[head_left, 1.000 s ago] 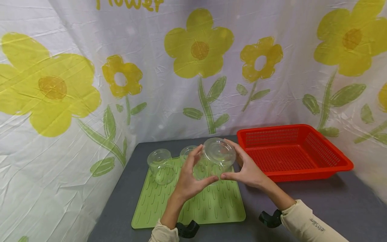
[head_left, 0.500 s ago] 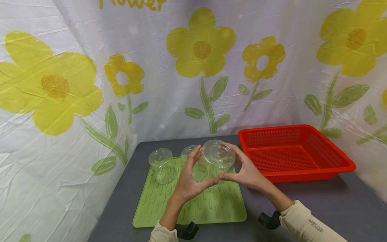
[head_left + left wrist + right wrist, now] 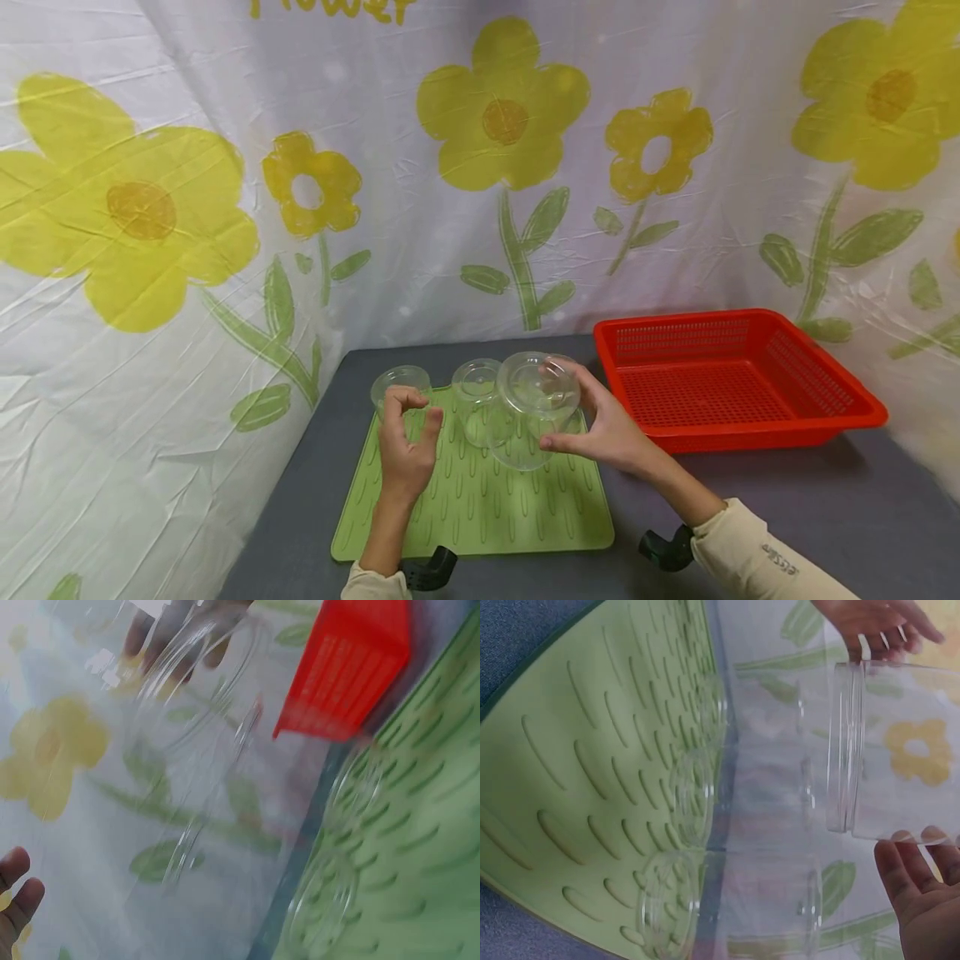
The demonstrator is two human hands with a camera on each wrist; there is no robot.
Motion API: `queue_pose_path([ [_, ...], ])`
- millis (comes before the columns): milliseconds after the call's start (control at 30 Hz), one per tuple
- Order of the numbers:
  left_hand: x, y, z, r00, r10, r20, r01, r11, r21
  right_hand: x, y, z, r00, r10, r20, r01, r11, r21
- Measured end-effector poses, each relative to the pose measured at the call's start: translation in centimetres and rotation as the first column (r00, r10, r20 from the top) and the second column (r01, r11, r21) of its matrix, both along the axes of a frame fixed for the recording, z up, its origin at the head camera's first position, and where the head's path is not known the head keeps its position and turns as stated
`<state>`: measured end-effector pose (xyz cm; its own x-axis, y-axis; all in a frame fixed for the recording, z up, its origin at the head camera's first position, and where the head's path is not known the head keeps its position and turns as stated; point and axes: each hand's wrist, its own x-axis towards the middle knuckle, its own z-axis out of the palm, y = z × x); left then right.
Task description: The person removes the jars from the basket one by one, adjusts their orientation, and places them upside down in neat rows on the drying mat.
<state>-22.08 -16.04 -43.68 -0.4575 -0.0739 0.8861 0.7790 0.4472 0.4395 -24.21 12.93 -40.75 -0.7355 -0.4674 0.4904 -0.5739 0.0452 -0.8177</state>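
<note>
My right hand [image 3: 603, 417] grips a clear plastic jar [image 3: 534, 392] by its side, fingers behind and thumb in front. The jar is held tilted above the green ridged mat [image 3: 525, 525], its closed base upward in the head view. My left hand [image 3: 407, 454] is raised with loosely bent fingers, holding nothing, and stands apart from the held jar. Behind that hand, one clear jar [image 3: 401, 377] stands at the mat's left. Another jar [image 3: 472, 408] stands nearer the middle. In the right wrist view, upside-down jars [image 3: 742, 900] line the mat's edge.
A red perforated plastic basket [image 3: 757, 435] sits to the right of the mat on the dark grey table [image 3: 288, 517]. A white cloth with yellow flowers [image 3: 405, 283] hangs behind and along the left side.
My left hand has let go of the jar and moved left, in front of the left jar. My right hand still holds the jar, slightly lower.
</note>
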Motion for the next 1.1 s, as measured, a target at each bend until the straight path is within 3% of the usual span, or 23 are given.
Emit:
queue_pose_path([
  [167, 0.3, -2.6, -0.3, 0.988, 0.157, -0.007, -0.157, 0.987, 0.022, 0.1, -0.4, -0.4, 1.0, 0.002, 0.013, -0.002, 1.0, 0.008],
  [233, 0.3, -3.7, -0.7, 0.975, 0.218, 0.043, -0.219, 0.976, 0.022, 0.1, -0.6, -0.6, 1.0, 0.004, 0.008, -0.004, 1.0, 0.006],
  [333, 0.4, -5.3, -1.6, 0.94, 0.302, 0.159, -0.304, 0.953, -0.01, 0.2, -1.0, -0.8, 1.0, 0.012, -0.003, -0.012, 1.0, -0.003],
  [500, 0.8, -7.4, -3.2, 0.833, 0.417, 0.365, -0.403, 0.908, -0.118, 0.6, -2.0, -1.2, 1.0, 0.004, -0.005, -0.004, 1.0, 0.018],
  [633, 1.3, -8.7, -4.2, 0.74, 0.461, 0.49, -0.414, 0.886, -0.207, 0.9, -3.1, -1.7, 1.0, -0.01, 0.027, 0.009, 0.999, 0.054],
  [700, 1.4, -9.3, -4.6, 0.691, 0.47, 0.549, -0.397, 0.882, -0.255, 1.1, -3.8, -1.9, 0.999, -0.009, 0.035, 0.007, 0.997, 0.072],
  [800, 1.3, -10.1, -5.0, 0.639, 0.485, 0.597, -0.36, 0.875, -0.325, 1.1, -4.9, -2.4, 0.999, -0.013, 0.034, 0.009, 0.995, 0.095],
  [967, 1.0, -10.9, -6.1, 0.579, 0.533, 0.617, -0.302, 0.843, -0.446, 0.9, -6.4, -3.2, 0.999, -0.018, 0.033, 0.014, 0.994, 0.109],
  [1033, 1.0, -10.9, -6.5, 0.539, 0.553, 0.636, -0.279, 0.829, -0.484, 0.7, -6.9, -3.4, 0.999, -0.014, 0.04, 0.01, 0.994, 0.109],
  [1100, 1.1, -11.0, -6.7, 0.483, 0.551, 0.68, -0.24, 0.831, -0.502, 0.6, -7.4, -3.5, 0.999, -0.009, 0.052, 0.004, 0.995, 0.105],
])
